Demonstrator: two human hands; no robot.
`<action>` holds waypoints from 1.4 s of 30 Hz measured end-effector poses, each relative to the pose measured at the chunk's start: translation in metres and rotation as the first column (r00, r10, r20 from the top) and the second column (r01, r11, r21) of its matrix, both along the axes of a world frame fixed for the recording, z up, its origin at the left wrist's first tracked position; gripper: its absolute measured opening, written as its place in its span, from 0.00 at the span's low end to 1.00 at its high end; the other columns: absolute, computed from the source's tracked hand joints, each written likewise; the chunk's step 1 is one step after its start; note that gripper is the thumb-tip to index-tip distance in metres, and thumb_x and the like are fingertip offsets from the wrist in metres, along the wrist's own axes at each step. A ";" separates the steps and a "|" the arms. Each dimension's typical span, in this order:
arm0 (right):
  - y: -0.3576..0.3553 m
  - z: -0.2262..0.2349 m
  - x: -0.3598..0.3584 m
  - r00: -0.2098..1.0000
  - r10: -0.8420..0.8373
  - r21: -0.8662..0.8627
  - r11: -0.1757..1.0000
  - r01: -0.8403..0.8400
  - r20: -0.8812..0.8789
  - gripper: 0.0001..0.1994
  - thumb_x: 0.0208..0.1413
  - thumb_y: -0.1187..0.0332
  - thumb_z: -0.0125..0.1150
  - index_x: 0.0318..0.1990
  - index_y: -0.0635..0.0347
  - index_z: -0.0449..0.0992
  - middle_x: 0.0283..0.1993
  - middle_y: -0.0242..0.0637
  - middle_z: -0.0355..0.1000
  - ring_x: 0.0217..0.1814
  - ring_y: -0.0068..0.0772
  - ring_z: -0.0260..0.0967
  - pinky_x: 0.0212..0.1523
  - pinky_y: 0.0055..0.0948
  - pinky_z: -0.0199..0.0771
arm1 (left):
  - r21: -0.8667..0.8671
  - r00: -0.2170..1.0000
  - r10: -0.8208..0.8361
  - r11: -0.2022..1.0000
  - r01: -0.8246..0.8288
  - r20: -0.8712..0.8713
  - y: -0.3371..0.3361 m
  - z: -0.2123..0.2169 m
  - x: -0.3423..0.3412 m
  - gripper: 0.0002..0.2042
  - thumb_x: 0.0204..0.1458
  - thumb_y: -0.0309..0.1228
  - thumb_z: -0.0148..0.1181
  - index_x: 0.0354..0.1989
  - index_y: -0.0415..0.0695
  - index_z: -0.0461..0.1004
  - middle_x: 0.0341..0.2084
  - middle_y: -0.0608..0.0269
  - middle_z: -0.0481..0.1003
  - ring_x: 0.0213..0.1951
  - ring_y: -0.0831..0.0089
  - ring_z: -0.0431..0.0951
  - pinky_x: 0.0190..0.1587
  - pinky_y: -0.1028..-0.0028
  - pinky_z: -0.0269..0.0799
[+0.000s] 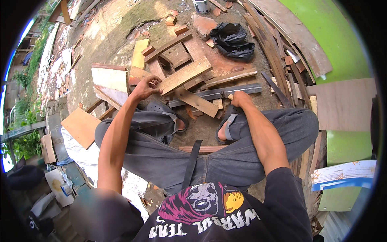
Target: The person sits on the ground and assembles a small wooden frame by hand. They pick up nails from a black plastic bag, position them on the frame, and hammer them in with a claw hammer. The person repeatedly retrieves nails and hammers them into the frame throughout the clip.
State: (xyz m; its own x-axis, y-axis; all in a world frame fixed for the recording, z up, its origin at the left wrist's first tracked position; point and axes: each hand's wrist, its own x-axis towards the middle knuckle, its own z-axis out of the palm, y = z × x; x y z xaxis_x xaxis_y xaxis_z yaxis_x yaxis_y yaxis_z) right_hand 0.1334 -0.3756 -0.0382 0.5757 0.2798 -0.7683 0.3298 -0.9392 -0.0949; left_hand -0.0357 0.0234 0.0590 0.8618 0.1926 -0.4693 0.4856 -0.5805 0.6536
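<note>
My left hand [148,87] is at the near left end of a light wooden board [185,75]. Its fingers are curled in a pinch; whatever is between them is too small to make out. The board slants up to the right across other wood pieces. In my right hand [241,99] is the short wooden handle of what looks like a hammer [230,97], its dark head toward the left. Beneath it lies a long grey metal bar [213,94]. A shorter plank [196,102] leans across that bar, between my feet and the light board.
Wood offcuts [109,77] lie at left, with a flat panel [80,126] by my knee. Beyond the board sit a black plastic bag [232,40] and a bucket [201,5]. Long timbers [268,48] run along the right, beside green panels [336,52]. My sandalled feet [171,117] are close by.
</note>
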 end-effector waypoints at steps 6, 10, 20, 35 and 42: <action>0.019 -0.004 0.020 0.967 0.086 -0.045 0.994 -0.099 -0.241 0.23 0.47 0.59 0.69 0.52 0.55 0.82 0.58 0.41 0.76 0.60 0.45 0.74 0.57 0.43 0.75 | 0.223 0.980 -0.192 0.959 0.176 0.054 -0.010 0.012 0.012 0.20 0.45 0.37 0.73 0.44 0.42 0.76 0.37 0.54 0.77 0.39 0.63 0.79 0.45 0.66 0.75; 0.033 -0.009 0.027 0.928 0.166 -0.050 0.980 -0.193 -0.335 0.27 0.43 0.55 0.75 0.52 0.56 0.82 0.59 0.42 0.76 0.57 0.44 0.76 0.55 0.45 0.76 | 0.438 0.943 -0.278 0.881 0.176 0.182 -0.026 0.002 0.027 0.18 0.51 0.44 0.65 0.36 0.40 0.75 0.32 0.52 0.77 0.39 0.56 0.78 0.44 0.62 0.73; 0.065 -0.021 0.108 0.991 -0.010 0.211 0.977 -0.018 0.134 0.16 0.54 0.66 0.58 0.48 0.61 0.81 0.53 0.49 0.78 0.55 0.49 0.76 0.55 0.42 0.76 | 0.564 0.942 -0.103 0.819 -0.101 0.319 -0.090 -0.024 0.077 0.20 0.56 0.52 0.58 0.35 0.45 0.80 0.33 0.59 0.80 0.41 0.62 0.77 0.53 0.62 0.60; 0.091 -0.121 0.266 0.901 0.145 0.248 0.933 -0.262 0.408 0.15 0.58 0.62 0.56 0.49 0.57 0.78 0.53 0.46 0.76 0.57 0.50 0.73 0.55 0.47 0.76 | 0.543 0.948 -0.087 0.834 -0.098 0.306 -0.088 -0.024 0.086 0.17 0.51 0.49 0.65 0.31 0.46 0.80 0.26 0.63 0.79 0.34 0.64 0.76 0.48 0.62 0.59; 0.104 -0.114 0.277 0.894 -0.210 0.404 0.914 0.036 0.395 0.15 0.65 0.60 0.47 0.51 0.57 0.74 0.44 0.53 0.78 0.51 0.60 0.75 0.50 0.53 0.75 | 0.531 0.955 -0.076 0.843 -0.092 0.287 -0.087 -0.022 0.090 0.16 0.50 0.48 0.66 0.31 0.46 0.80 0.27 0.64 0.79 0.35 0.65 0.76 0.48 0.62 0.59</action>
